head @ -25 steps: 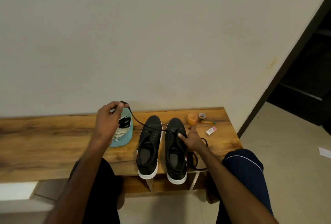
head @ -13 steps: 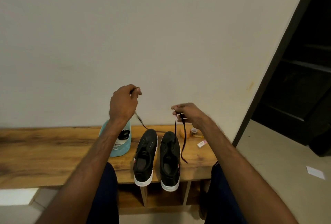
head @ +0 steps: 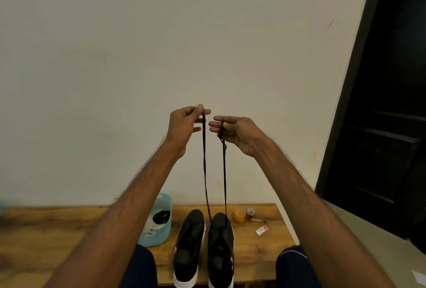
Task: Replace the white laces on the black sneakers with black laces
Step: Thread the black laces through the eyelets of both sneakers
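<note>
Two black sneakers stand side by side on the wooden bench (head: 57, 237), toes toward the wall: the left sneaker (head: 189, 248) and the right sneaker (head: 220, 253). A black lace (head: 204, 172) runs up from the right sneaker's front eyelets in two strands. My left hand (head: 184, 124) pinches one strand's end high above the shoes. My right hand (head: 232, 130) holds the other strand's end, close beside the left hand. A light blue container (head: 159, 234) left of the sneakers holds a coiled black lace (head: 161, 215) and white laces.
On the bench right of the shoes sit an orange cup (head: 239, 215), a small tape roll (head: 250, 213), a pencil stub (head: 259, 220) and a white eraser (head: 261, 230). A plain wall rises behind. A dark doorway (head: 380, 103) opens at right. My knees press against the bench's front edge.
Both hands have risen well above the bench and come together, drawing the two lace strands up taut from the right sneaker. The camera has tilted upward.
</note>
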`<state>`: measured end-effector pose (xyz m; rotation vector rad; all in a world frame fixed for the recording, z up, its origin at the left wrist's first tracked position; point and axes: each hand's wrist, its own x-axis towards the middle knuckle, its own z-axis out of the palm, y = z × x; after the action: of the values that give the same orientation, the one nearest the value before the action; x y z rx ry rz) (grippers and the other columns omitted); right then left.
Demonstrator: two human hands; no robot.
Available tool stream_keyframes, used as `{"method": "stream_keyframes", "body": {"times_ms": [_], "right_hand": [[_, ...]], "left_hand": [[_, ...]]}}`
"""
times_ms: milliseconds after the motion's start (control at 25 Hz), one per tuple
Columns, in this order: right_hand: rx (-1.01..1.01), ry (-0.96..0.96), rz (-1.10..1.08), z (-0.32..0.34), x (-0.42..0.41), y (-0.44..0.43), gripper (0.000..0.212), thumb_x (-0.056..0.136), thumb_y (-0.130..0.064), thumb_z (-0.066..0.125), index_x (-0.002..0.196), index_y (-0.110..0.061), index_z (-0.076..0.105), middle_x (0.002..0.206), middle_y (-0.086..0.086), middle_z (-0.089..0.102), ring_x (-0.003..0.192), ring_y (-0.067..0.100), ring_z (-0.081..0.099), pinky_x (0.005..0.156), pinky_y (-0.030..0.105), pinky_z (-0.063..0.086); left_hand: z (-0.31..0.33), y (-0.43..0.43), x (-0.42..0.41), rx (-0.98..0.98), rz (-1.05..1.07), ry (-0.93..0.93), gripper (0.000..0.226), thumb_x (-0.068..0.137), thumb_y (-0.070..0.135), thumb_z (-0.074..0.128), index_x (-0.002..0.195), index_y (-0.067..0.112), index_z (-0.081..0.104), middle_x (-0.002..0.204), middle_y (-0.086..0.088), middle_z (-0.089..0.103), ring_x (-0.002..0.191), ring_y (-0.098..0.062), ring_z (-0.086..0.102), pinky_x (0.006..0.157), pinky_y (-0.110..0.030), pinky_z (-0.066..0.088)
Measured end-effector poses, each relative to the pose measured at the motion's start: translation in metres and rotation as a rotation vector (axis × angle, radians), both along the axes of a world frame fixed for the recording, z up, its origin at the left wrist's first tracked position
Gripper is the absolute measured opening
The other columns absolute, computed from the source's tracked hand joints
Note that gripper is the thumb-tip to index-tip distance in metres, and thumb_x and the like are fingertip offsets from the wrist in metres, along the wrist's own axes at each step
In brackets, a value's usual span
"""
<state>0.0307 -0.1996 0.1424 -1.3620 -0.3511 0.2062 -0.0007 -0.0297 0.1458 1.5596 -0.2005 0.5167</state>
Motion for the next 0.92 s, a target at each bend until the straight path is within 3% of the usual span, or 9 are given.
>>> {"method": "stream_keyframes", "body": {"times_ms": [120,240,320,480,640,760,840,920], "right_hand": [[-0.023,-0.059,-0.01,0.018,-0.008,-0.002,0.042,0.09,0.016,0.041,0.122,-0.001,0.063,0.114,0.013,0.073,0.102,0.022,0.072,0.099,0.036,0.049],[-0.085,-0.159,-0.124,0.033,-0.015,-0.002,0.025,0.092,0.007,0.055,0.11,-0.003,0.069,0.097,0.009,0.076,0.093,0.022,0.075,0.092,0.033,0.054],[-0.158,-0.224,-0.206,0.045,-0.021,-0.001,0.013,0.097,-0.008,0.06,0.102,-0.005,0.071,0.087,0.007,0.077,0.079,0.019,0.075,0.083,0.031,0.058],[-0.345,-0.349,-0.397,0.07,-0.026,0.003,0.02,0.097,-0.023,0.06,0.093,-0.011,0.076,0.071,0.002,0.071,0.053,0.01,0.058,0.056,0.024,0.052],[-0.461,-0.464,-0.5,0.09,-0.025,0.008,0.029,0.099,-0.034,0.055,0.087,-0.018,0.076,0.078,-0.004,0.065,0.075,0.005,0.061,0.052,0.021,0.045],[-0.642,-0.508,-0.461,0.091,-0.023,0.013,0.038,0.103,-0.037,0.048,0.088,-0.015,0.076,0.097,0.008,0.071,0.092,0.02,0.067,0.065,0.036,0.058],[-0.74,-0.537,-0.45,0.09,-0.021,0.015,0.042,0.104,-0.038,0.045,0.084,-0.015,0.074,0.096,0.012,0.071,0.093,0.028,0.068,0.075,0.043,0.06],[-0.769,-0.554,-0.447,0.088,-0.019,0.016,0.044,0.104,-0.04,0.043,0.08,-0.017,0.072,0.087,0.01,0.067,0.09,0.03,0.067,0.073,0.042,0.061]], "left_hand": [[0.004,-0.003,-0.006,0.062,-0.016,-0.06,0.017,0.098,0.019,0.061,0.103,0.011,0.075,0.1,0.001,0.076,0.096,-0.014,0.072,0.089,-0.036,0.055],[0.01,-0.006,-0.01,0.053,0.006,-0.135,0.015,0.093,0.004,0.064,0.1,0.012,0.075,0.096,-0.001,0.076,0.092,-0.016,0.072,0.084,-0.03,0.055],[0.019,-0.008,-0.013,0.031,0.035,-0.18,0.017,0.091,-0.001,0.065,0.1,0.01,0.074,0.094,-0.004,0.076,0.088,-0.018,0.073,0.082,-0.029,0.057],[0.039,-0.01,-0.014,-0.082,0.028,-0.209,0.036,0.09,-0.003,0.066,0.122,0.007,0.057,0.096,-0.012,0.076,0.084,-0.022,0.074,0.079,-0.027,0.06],[0.051,-0.009,-0.011,-0.177,0.019,-0.154,0.032,0.088,0.003,0.07,0.119,0.002,0.062,0.098,-0.01,0.076,0.086,-0.022,0.074,0.082,-0.029,0.06],[0.057,-0.011,-0.011,-0.239,0.002,-0.111,0.018,0.086,0.004,0.073,0.103,0.002,0.068,0.095,-0.012,0.076,0.082,-0.025,0.074,0.08,-0.031,0.059],[0.064,-0.012,-0.009,-0.253,0.007,-0.095,0.014,0.087,0.005,0.072,0.1,0.002,0.069,0.093,-0.011,0.076,0.08,-0.024,0.075,0.075,-0.028,0.058],[0.071,-0.013,-0.007,-0.248,0.011,-0.088,0.014,0.09,0.007,0.07,0.102,0.001,0.069,0.093,-0.01,0.076,0.08,-0.023,0.075,0.074,-0.027,0.058]]}}
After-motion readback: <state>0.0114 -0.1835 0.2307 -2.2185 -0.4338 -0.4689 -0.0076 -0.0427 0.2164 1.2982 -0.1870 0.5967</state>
